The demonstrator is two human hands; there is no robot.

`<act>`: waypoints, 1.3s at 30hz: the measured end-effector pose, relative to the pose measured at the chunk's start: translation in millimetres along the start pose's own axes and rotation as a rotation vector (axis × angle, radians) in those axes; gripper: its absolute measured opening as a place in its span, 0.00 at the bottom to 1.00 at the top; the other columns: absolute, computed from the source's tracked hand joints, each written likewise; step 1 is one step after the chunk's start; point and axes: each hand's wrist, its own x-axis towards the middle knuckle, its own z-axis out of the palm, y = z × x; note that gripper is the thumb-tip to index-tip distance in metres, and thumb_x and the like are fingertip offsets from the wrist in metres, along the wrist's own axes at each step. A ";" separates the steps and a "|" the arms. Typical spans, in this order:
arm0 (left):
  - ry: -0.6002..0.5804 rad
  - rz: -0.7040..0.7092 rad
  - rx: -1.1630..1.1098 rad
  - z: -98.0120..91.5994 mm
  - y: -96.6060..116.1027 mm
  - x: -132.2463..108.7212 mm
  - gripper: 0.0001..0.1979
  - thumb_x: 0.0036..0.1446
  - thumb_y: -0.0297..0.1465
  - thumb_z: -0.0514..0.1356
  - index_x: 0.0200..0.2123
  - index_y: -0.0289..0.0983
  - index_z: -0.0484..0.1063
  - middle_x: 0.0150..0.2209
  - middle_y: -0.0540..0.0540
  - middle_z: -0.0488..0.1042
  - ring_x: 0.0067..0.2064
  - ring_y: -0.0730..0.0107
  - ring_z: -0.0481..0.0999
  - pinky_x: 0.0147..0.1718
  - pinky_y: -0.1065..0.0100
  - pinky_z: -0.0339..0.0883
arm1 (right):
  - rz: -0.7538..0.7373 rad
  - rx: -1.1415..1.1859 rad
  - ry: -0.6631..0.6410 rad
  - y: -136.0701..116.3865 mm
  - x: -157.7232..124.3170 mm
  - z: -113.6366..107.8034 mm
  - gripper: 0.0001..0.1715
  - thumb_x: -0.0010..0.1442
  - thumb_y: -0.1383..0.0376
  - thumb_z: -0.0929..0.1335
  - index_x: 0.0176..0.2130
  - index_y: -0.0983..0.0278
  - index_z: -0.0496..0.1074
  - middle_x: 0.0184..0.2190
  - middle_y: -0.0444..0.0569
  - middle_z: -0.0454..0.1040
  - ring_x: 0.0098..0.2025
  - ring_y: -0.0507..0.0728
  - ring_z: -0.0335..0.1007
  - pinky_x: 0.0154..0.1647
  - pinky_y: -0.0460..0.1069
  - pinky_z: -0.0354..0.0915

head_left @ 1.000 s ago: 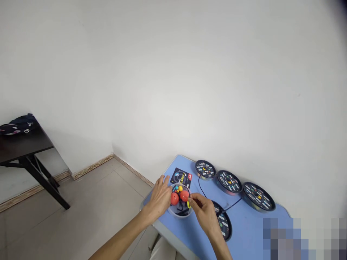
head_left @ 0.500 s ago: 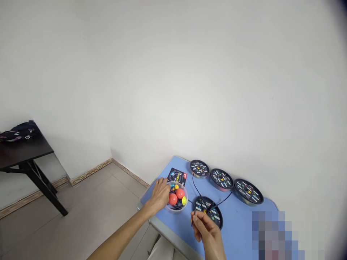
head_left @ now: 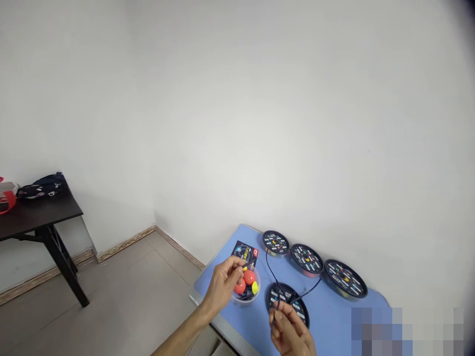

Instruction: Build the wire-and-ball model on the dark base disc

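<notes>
Above a clear plastic tub [head_left: 259, 288], my left hand [head_left: 221, 283] pinches a short, thin black rod [head_left: 248, 264]. Red balls [head_left: 249, 277], a small yellow cup-shaped piece [head_left: 255, 287] and dark sticks [head_left: 245, 297] lie in the tub. My right hand [head_left: 291, 329] is closed on a thin black curved rod [head_left: 278, 299]. Behind and below it, a round black lid-like disc [head_left: 303, 316] with printed pictures lies on the table, partly hidden by my fingers. Other thin black arms [head_left: 273, 273] rise around that disc.
Along the wall side of the blue table [head_left: 326, 321] stand three round containers with printed black tops [head_left: 275, 242], [head_left: 306, 259], [head_left: 345, 279]. A black printed card or box [head_left: 245, 251] lies behind the tub. At far left, a dark table [head_left: 44, 210] carries a patterned bag [head_left: 41, 188].
My left hand has lifted from the tub's rim and now holds a short black rod over it. My right hand keeps its grip. The whole view has shifted slightly.
</notes>
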 end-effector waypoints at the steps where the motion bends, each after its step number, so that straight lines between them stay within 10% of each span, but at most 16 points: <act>1: -0.009 -0.047 -0.114 2.1 6.6 -7.2 0.08 0.59 0.36 0.56 0.36 0.37 0.70 0.24 0.52 0.71 0.25 0.71 0.71 0.30 0.69 0.66 | 0.006 0.020 -0.021 -3.7 -0.8 3.6 0.26 0.32 0.57 0.83 0.31 0.64 0.78 0.22 0.43 0.75 0.19 0.44 0.61 0.20 0.39 0.59; 12: 0.097 -0.110 -0.299 17.1 25.1 -71.1 0.10 0.54 0.37 0.65 0.35 0.36 0.77 0.23 0.50 0.73 0.26 0.71 0.73 0.30 0.72 0.68 | 0.065 0.160 -0.138 -8.6 -4.7 9.8 0.20 0.39 0.61 0.82 0.31 0.62 0.75 0.27 0.43 0.75 0.23 0.46 0.62 0.25 0.42 0.64; 22: 0.123 0.381 0.201 8.8 47.2 -80.7 0.09 0.58 0.25 0.60 0.39 0.41 0.77 0.31 0.47 0.79 0.32 0.68 0.78 0.33 0.71 0.72 | 0.061 0.210 -0.167 -9.4 -19.1 7.9 0.17 0.43 0.62 0.80 0.32 0.60 0.74 0.28 0.42 0.73 0.25 0.47 0.61 0.28 0.43 0.64; 39: 0.027 0.082 -0.189 14.8 44.2 -89.3 0.07 0.58 0.33 0.63 0.39 0.41 0.80 0.30 0.49 0.76 0.28 0.70 0.79 0.29 0.72 0.73 | -0.043 0.124 -0.092 -18.0 -44.6 12.6 0.17 0.46 0.58 0.79 0.33 0.60 0.73 0.27 0.43 0.74 0.23 0.49 0.62 0.20 0.44 0.57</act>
